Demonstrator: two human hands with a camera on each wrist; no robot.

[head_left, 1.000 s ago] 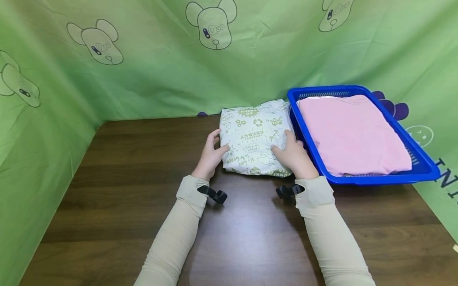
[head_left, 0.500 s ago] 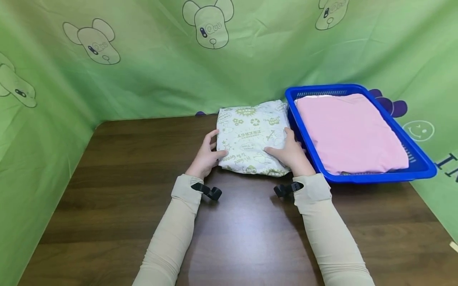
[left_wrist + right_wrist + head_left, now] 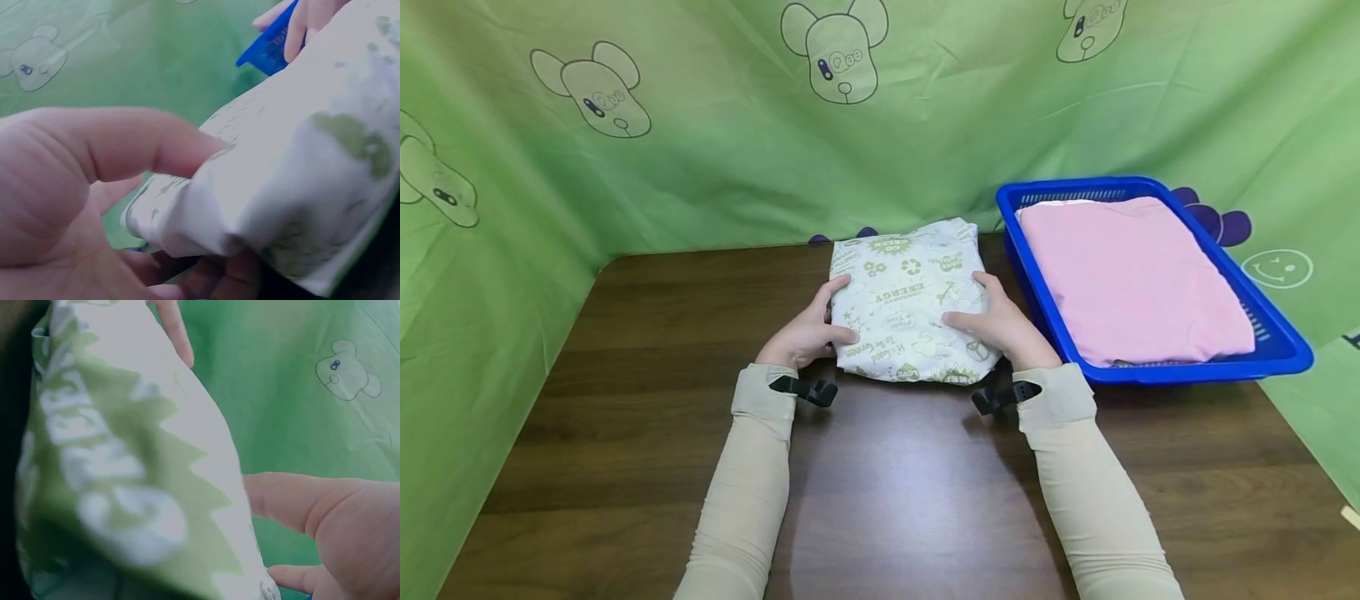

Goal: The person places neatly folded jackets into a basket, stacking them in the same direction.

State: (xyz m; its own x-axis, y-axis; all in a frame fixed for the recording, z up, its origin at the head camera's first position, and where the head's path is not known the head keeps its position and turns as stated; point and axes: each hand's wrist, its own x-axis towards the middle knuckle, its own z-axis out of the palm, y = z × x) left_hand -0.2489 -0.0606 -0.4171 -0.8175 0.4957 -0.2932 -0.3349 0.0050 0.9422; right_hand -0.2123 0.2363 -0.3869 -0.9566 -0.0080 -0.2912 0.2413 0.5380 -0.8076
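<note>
A folded white cloth [image 3: 906,300] with green print, lettering and a recycling sign is held between both hands over the brown table. My left hand [image 3: 808,332] grips its left edge. In the left wrist view the thumb [image 3: 156,140] lies on top and the other fingers curl beneath. My right hand [image 3: 1003,327] grips the right side, its thumb on the upper face. In the right wrist view the right thumb [image 3: 281,497] touches the cloth [image 3: 144,475], and its fingers under the cloth are mostly hidden.
A blue plastic basket [image 3: 1157,377] stands at the right with a folded pink cloth [image 3: 1138,283] in it. Its left wall is close beside my right hand. A green printed curtain [image 3: 722,158] hangs behind and left of the wooden table [image 3: 625,433].
Both hands have shifted the white cloth left and slightly nearer, so a gap now shows between it and the basket. The left fingers have gone further under its edge.
</note>
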